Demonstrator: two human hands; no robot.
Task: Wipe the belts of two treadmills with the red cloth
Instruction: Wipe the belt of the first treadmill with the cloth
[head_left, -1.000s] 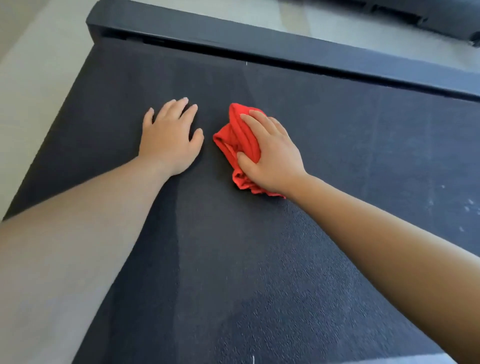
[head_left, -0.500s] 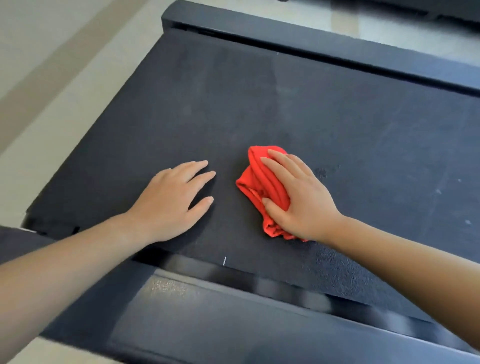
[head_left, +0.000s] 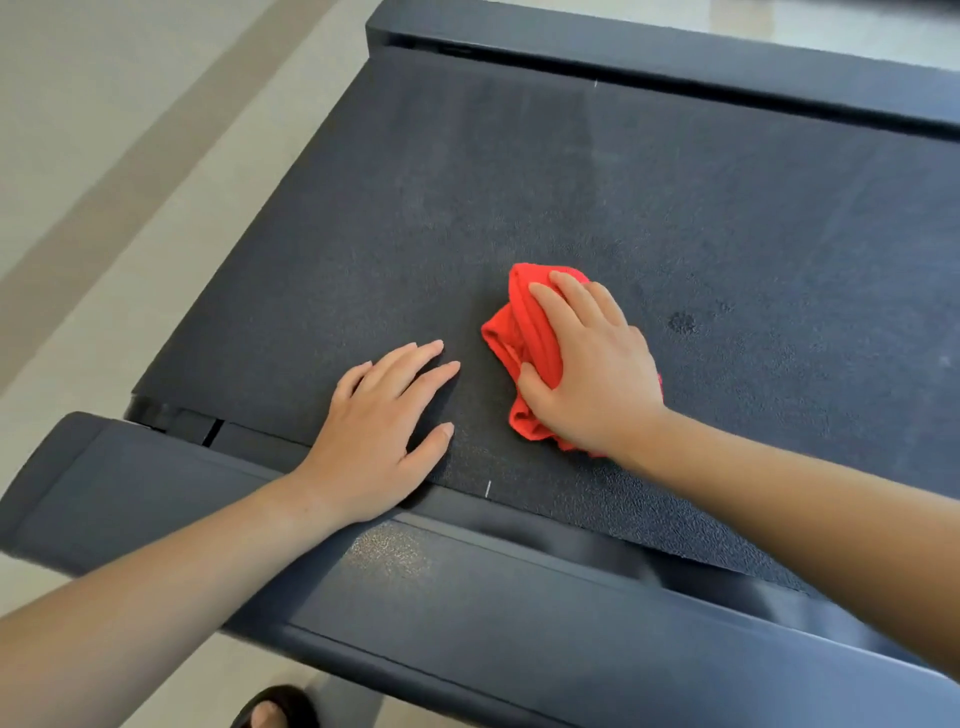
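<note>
**Bracing left, wiping right on the treadmill belt**

At the far left we see the pale tiled floor (head_left: 104, 208), and beside it the rounded end of the dark grey plastic side rail (head_left: 467, 613) that runs along the near edge of the machine. Our left hand (head_left: 379, 426) lies flat, fingers straight and a little spread, holding nothing. Its heel sits over the rail's edge and its fingertips rest on the black textured treadmill belt (head_left: 519, 182). We judge it is there as a prop, taking our weight as we lean over, and perhaps steadying the belt so it does not slide under the wiping.

Just to its right, apart from it, the bunched red cloth (head_left: 524, 332) lies on the belt near the near edge. Our right hand (head_left: 592, 374) lies on top of it, fingers nearly straight across the folds and thumb set against its near side. This is a press rather than a grip, which suits rubbing a flat surface. Bunching the cloth gives the palm a thick pad to bear down on.

Further right, a small dark smudge (head_left: 681, 323) marks the belt close to the cloth, and fainter specks lie beyond it. We judge that patch needs the cloth next. Only this one treadmill is plainly in view.
</note>
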